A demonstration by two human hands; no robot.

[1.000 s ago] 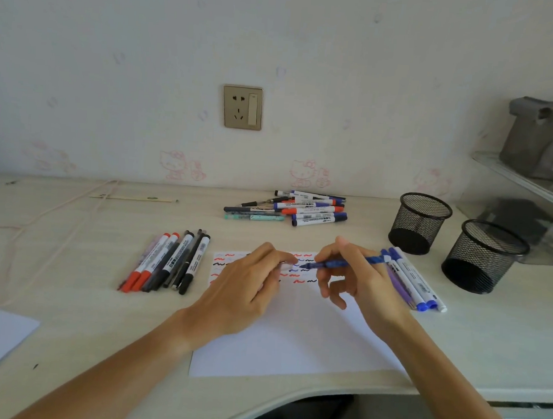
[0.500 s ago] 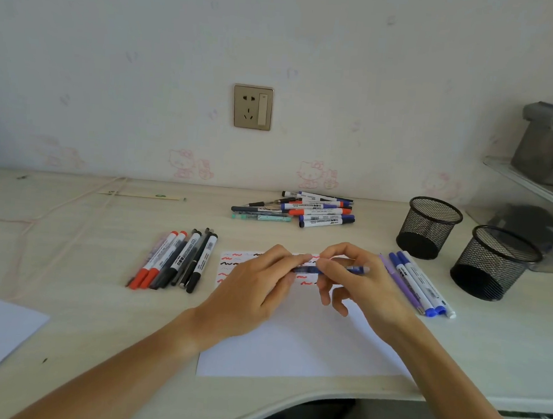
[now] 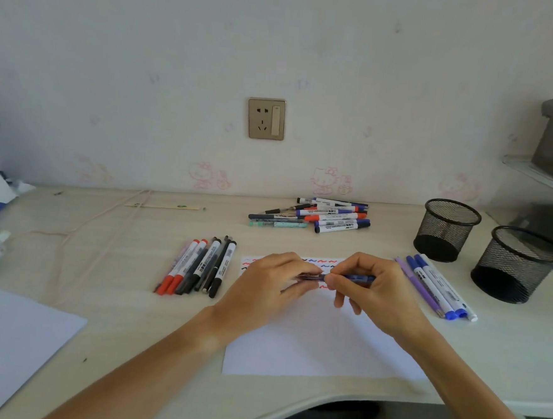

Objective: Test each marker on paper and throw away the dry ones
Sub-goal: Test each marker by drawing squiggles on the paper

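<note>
Inspector: Holding a blue marker (image 3: 355, 277) level above the test sheet (image 3: 318, 343), both hands met at its left end. The right hand (image 3: 380, 295) pinched the barrel between thumb and forefinger, other fingers curled beneath. The left hand (image 3: 269, 287) had its fingertips closed around the tip end; whether a cap sat between them, I could not tell.

Clerk: Why held so, in your judgement?

Inspector: Likely capping, the two hands bracing each other over the squiggles (image 3: 322, 263) at the sheet's far edge.

Clerk: And the remaining stock?

Inspector: One row (image 3: 199, 266) of red and black markers lay left of the sheet, a blue and purple row (image 3: 433, 289) right, apparently sorted. An unsorted pile (image 3: 317, 216) lay near the wall, probably untested. Two mesh cups (image 3: 447, 229) stood at far right, plausibly for rejects.
</note>
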